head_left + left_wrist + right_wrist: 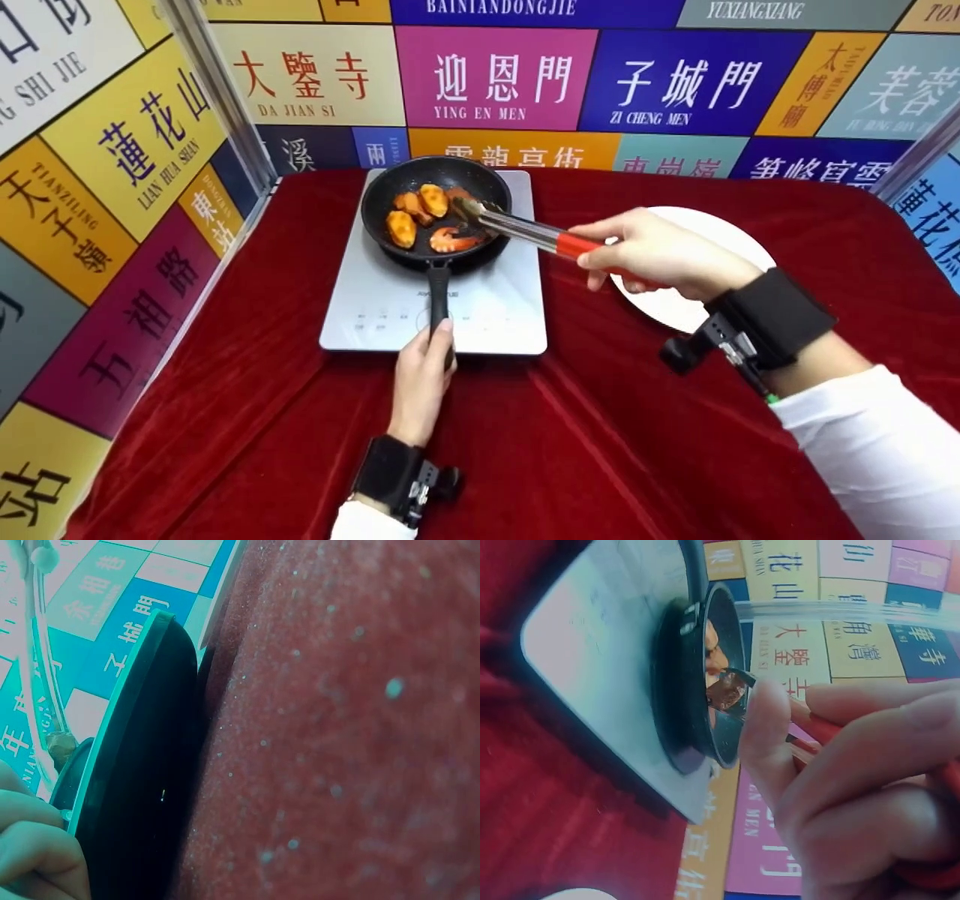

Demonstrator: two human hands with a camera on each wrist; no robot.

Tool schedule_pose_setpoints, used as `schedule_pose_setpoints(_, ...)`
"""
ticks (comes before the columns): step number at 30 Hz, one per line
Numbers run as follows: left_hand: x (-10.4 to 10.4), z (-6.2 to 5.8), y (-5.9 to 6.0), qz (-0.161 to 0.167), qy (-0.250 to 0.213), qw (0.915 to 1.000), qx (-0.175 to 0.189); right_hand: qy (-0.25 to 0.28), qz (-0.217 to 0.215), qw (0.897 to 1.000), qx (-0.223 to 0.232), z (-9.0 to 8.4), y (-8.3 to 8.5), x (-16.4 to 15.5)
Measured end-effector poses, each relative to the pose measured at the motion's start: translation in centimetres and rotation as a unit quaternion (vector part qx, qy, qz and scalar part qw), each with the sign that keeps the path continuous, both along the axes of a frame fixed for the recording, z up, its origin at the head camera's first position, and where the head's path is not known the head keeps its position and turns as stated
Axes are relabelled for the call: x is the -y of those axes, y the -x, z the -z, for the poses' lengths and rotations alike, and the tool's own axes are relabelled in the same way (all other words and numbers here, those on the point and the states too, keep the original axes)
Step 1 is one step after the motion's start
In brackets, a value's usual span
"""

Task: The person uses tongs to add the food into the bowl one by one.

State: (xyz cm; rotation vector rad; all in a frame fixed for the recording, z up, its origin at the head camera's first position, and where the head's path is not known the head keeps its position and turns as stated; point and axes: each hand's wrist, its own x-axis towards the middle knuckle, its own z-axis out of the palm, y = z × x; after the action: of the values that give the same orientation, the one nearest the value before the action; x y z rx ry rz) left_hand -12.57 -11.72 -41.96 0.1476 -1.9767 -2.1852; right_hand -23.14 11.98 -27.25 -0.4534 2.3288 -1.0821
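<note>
Four orange-brown pieces of food (427, 216) lying in a black speckled frying pan (435, 206), sitting on a grey induction cooktop (439, 300) on the red tablecloth (600, 435), beside a white plate (679, 304). Left hand (421, 390) wrapping curled fingers around the end of the black pan handle (439, 296) at the cooktop's near edge. Right hand (660, 255) gripping the red handles of metal tongs (517, 229), fingers curled around them, tong tips reaching into the pan among the food; how far apart the tips are standing, not discernible.
</note>
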Motion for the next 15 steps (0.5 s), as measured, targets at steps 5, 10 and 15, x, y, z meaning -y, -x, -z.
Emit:
schedule_pose_setpoints(5,0.1,0.0,0.1,0.001,0.0,1.0,0.004,-0.053,-0.009,0.998,-0.014,-1.3,0.6,0.9)
schedule_pose_setpoints(10,0.1,0.0,0.0,-0.004,0.006,0.9999,0.007,-0.111,-0.034,0.992,-0.055,-1.8,1.3,2.5)
schedule_pose_setpoints(15,-0.1,-0.1,0.0,-0.003,0.008,1.0,0.005,-0.142,-0.037,0.985,-0.089,-1.5,1.5,3.7)
